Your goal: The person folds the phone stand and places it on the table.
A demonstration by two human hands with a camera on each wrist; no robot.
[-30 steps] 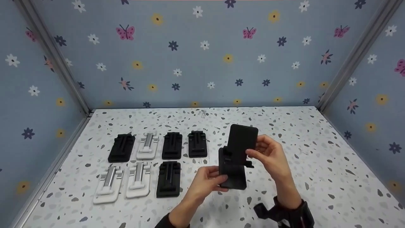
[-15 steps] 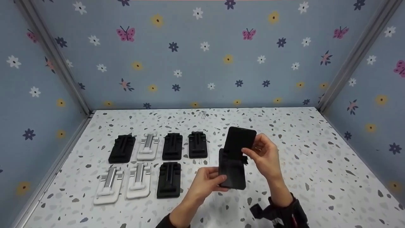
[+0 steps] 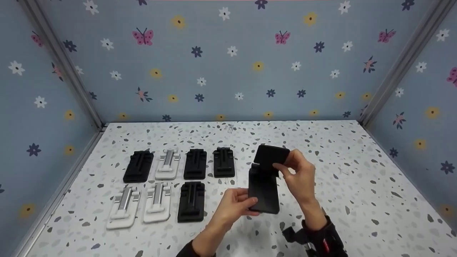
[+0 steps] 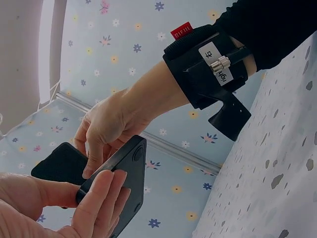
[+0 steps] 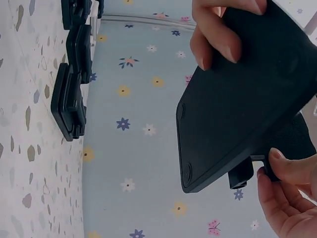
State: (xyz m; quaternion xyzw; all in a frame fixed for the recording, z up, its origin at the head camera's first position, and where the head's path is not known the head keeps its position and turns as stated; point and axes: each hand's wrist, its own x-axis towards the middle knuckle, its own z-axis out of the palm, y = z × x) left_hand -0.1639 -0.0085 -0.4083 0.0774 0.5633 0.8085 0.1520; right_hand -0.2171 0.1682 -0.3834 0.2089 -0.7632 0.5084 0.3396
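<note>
A black folding phone stand (image 3: 264, 194) is held up over the table, its base and tilted upper plate (image 3: 269, 156) at an angle to each other. My left hand (image 3: 234, 205) grips the base by its left edge, thumb on the face and fingers behind. The upper plate's right side is pinched by my right hand (image 3: 300, 175), thumb in front. From the right wrist view, the base's underside (image 5: 247, 89) shows round pads, and the right thumb and fingers (image 5: 287, 193) pinch near the hinge end. The hinge itself is partly hidden.
Folded phone stands lie in two rows on the speckled table (image 3: 339, 200), left of my hands. Several are black, such as one (image 3: 191, 201) in the front row; others are white with silver arms, like the one (image 3: 123, 208) nearest front left. Flowered panels (image 3: 228, 71) wall the table.
My right hand has come down and slightly left, tilting the upper plate further over, so it looks shorter from above. The left hand and base stay almost where they were.
</note>
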